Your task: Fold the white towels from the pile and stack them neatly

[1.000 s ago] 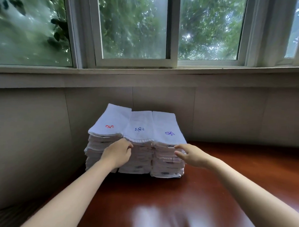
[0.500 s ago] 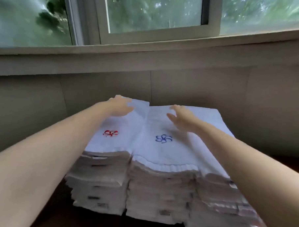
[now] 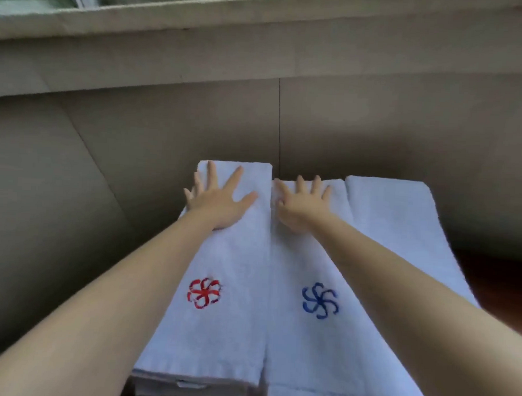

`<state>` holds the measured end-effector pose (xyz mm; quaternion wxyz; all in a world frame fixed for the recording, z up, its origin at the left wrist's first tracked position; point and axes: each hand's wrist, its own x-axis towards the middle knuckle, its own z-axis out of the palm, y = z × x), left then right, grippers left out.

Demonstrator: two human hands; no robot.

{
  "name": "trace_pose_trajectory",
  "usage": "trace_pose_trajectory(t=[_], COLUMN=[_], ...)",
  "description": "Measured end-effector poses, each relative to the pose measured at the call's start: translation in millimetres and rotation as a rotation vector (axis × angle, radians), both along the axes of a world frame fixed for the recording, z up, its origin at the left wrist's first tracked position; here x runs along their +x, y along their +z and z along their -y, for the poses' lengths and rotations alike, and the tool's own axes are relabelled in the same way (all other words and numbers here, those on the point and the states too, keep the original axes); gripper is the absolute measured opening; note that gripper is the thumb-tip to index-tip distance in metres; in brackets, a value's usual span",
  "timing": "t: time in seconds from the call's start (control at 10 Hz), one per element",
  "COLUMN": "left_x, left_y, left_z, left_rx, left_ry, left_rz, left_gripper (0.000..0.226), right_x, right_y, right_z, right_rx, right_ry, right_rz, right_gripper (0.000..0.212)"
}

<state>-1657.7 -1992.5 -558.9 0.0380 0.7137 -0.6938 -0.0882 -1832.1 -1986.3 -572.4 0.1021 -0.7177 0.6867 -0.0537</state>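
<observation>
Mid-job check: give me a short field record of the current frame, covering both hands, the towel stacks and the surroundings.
left hand: left hand flat, fingers spread, resting on the far end of the red-emblem towel
right hand: right hand fingers straight, resting on the far end of the blue-emblem towel
third stack: plain white towel on top, to the right, untouched
stacks: side by side, edges touching
behind: grey wall, window sill
table: dark wooden table at right
</observation>
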Motion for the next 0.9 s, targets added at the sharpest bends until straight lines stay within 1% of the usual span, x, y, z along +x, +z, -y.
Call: trace_pose_trajectory(t=[0.1, 0.2, 0.3, 0.4, 0.5, 0.6, 0.7, 0.8, 0.9], left_x=[0.2, 4.4, 19.3, 39.2, 50.9, 60.7, 81.0, 99.6, 109.2], left_y=[16.2, 14.4, 9.5, 19.5, 28.9, 28.0, 24.9, 32.2, 49.1], left_z=[-8.4, -24.4, -36.0, -41.8, -71.5, -124.8, -164.5, -181.1, -179.2], left_rx=[-0.008, -0.084, 0.081, 0.133, 0.111, 0.192, 0.305, 0.409, 0.454], left_ry=[-0.02, 0.077, 0.106, 0.017, 0.021, 0.042, 0.021, 0.039, 0.066], left_rz=[-0.027, -0.061, -0.145, -0.258, -0.227, -0.257, -0.189, -0.145, -0.167], left_gripper=[0.067, 0.062, 0.061, 0.062, 0.066, 0.069, 0.069, 0.067, 0.063], right_x=[16.4, 35.3, 42.3, 48.0, 61.8, 78.2, 92.4, 90.0, 72.0], right_y=[29.7, 37.0, 33.6, 45.7, 54.4, 53.3, 53.7, 61.0, 82.0], right_z=[3.5, 4.6, 6.9, -3.0, -44.2, -99.2, -142.3, -170.5, -178.8], right_rx=[-0.084, -0.028, 0.168, 0.189, 0.196, 0.308, 0.471, 0.541, 0.608], right_ry=[-0.027, 0.111, 0.126, 0.084, 0.028, -0.096, -0.232, -0.268, -0.32], right_rz=[0.151, 0.151, 0.089, 0.11, 0.177, 0.266, 0.366, 0.427, 0.492], right_gripper=[0.057, 0.056, 0.058, 0.059, 0.06, 0.06, 0.061, 0.06, 0.059])
